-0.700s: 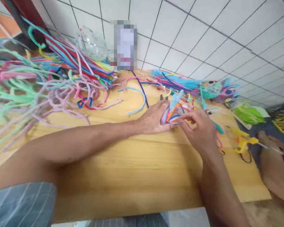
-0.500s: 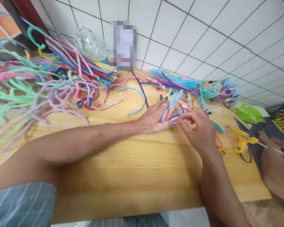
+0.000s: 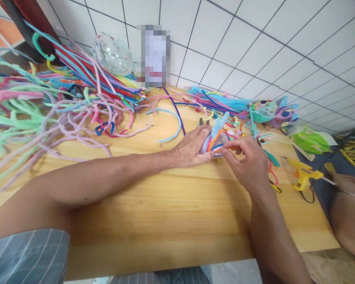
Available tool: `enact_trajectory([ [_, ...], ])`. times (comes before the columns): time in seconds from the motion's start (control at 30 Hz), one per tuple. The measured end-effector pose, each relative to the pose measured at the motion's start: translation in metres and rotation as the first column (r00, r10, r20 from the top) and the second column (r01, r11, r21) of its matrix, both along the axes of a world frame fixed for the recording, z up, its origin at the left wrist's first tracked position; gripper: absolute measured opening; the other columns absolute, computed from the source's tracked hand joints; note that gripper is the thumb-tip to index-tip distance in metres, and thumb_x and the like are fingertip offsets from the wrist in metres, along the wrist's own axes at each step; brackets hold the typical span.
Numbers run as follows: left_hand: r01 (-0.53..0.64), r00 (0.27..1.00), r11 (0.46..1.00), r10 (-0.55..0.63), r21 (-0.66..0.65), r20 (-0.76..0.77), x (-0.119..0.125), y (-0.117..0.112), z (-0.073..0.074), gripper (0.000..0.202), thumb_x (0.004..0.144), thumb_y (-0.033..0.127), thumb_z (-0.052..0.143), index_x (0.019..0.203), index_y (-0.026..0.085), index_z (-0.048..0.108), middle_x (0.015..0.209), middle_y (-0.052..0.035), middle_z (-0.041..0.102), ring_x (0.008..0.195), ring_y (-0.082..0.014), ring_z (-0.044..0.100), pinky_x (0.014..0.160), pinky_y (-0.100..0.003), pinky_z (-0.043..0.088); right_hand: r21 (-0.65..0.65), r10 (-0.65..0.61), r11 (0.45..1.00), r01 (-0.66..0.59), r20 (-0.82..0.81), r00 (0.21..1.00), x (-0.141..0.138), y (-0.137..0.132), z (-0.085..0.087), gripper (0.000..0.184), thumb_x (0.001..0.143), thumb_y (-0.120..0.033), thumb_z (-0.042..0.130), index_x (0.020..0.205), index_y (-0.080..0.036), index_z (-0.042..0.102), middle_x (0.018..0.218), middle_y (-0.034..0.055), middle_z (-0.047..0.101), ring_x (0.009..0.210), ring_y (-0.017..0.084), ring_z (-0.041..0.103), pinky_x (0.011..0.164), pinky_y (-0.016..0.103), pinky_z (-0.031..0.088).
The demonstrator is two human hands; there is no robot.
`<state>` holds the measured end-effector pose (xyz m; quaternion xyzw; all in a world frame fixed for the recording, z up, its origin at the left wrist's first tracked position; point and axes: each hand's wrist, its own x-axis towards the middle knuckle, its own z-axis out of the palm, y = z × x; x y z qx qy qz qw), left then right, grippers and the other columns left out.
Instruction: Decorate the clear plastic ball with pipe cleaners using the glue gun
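My left hand is wrapped around a clear ball banded with colored pipe cleaners, orange, purple and blue among them. A light blue fuzzy piece sticks up from its top. At the ball's right side, my right hand pinches a pipe cleaner between thumb and forefinger. Its end lies partly behind the fingers, and an orange stretch shows beside them. Both hands rest over the wooden table, and my left palm and fingers are mostly hidden.
Tangled pipe cleaners spread over the left. A clear ball and a blurred-out phone-like object stand by the tiled wall. Decorated balls sit behind at right. A yellow glue gun lies near another person's arm.
My two hands stay at the ball with almost no visible movement. On the right, the other person's arm and hand have shifted slightly.
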<state>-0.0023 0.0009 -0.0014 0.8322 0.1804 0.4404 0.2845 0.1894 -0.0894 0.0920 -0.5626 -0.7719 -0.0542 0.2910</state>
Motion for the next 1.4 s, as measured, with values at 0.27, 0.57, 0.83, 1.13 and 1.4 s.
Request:
enact_trajectory([
  [0.27, -0.01, 1.0, 1.0, 0.01, 0.001, -0.019, -0.001, 0.001, 0.0, 0.065, 0.103, 0.07, 0.05, 0.14, 0.016, 0.047, 0.137, -0.0217, 0.059, 0.129, -0.0366, 0.059, 0.11, -0.057, 0.052, -0.023, -0.016, 1.0, 0.014, -0.079, 0.997, 0.007, -0.003, -0.001, 0.006, 0.098, -0.033, 0.073, 0.098, -0.027, 0.073, 0.092, 0.0021, 0.075, 0.083, 0.02, 0.068, 0.073, 0.035, 0.052],
  [0.57, -0.004, 1.0, 1.0, 0.004, -0.005, -0.023, -0.002, 0.001, 0.001, 0.063, 0.102, 0.07, 0.051, 0.137, 0.018, 0.048, 0.135, -0.0199, 0.059, 0.127, -0.0359, 0.06, 0.109, -0.057, 0.053, -0.024, -0.041, 0.999, 0.039, -0.105, 0.994, 0.003, -0.003, -0.003, 0.008, 0.097, -0.03, 0.072, 0.091, -0.025, 0.074, 0.085, 0.0015, 0.074, 0.077, 0.019, 0.067, 0.072, 0.036, 0.053],
  [0.83, -0.008, 0.999, 1.0, 0.007, -0.018, -0.032, -0.001, 0.001, 0.001, 0.062, 0.102, 0.069, 0.052, 0.138, 0.019, 0.047, 0.135, -0.0197, 0.059, 0.126, -0.0364, 0.06, 0.109, -0.059, 0.053, -0.048, -0.079, 0.996, 0.073, -0.142, 0.987, 0.001, -0.004, -0.004, 0.011, 0.095, -0.032, 0.072, 0.087, -0.025, 0.074, 0.082, 0.0016, 0.073, 0.074, 0.019, 0.066, 0.072, 0.036, 0.054],
  [1.13, -0.014, 0.999, 0.999, 0.012, -0.043, -0.042, -0.001, 0.0, 0.003, 0.061, 0.1, 0.069, 0.056, 0.137, 0.02, 0.048, 0.135, -0.0192, 0.06, 0.126, -0.0359, 0.059, 0.109, -0.058, 0.052, -0.066, -0.129, 0.991, 0.119, -0.187, 0.974, 0.0, -0.004, -0.008, 0.012, 0.094, -0.033, 0.072, 0.086, -0.025, 0.075, 0.083, 0.0024, 0.075, 0.073, 0.019, 0.066, 0.067, 0.035, 0.055],
  [1.4, -0.024, 0.998, 0.998, 0.021, -0.049, -0.052, 0.0, 0.0, 0.004, 0.064, 0.1, 0.071, 0.053, 0.136, 0.018, 0.048, 0.136, -0.0201, 0.059, 0.127, -0.0362, 0.059, 0.109, -0.057, 0.052, -0.06, -0.114, 0.993, 0.102, -0.238, 0.965, 0.002, -0.003, -0.012, 0.01, 0.092, -0.031, 0.073, 0.086, -0.025, 0.075, 0.084, 0.0016, 0.075, 0.074, 0.018, 0.068, 0.07, 0.034, 0.057],
])
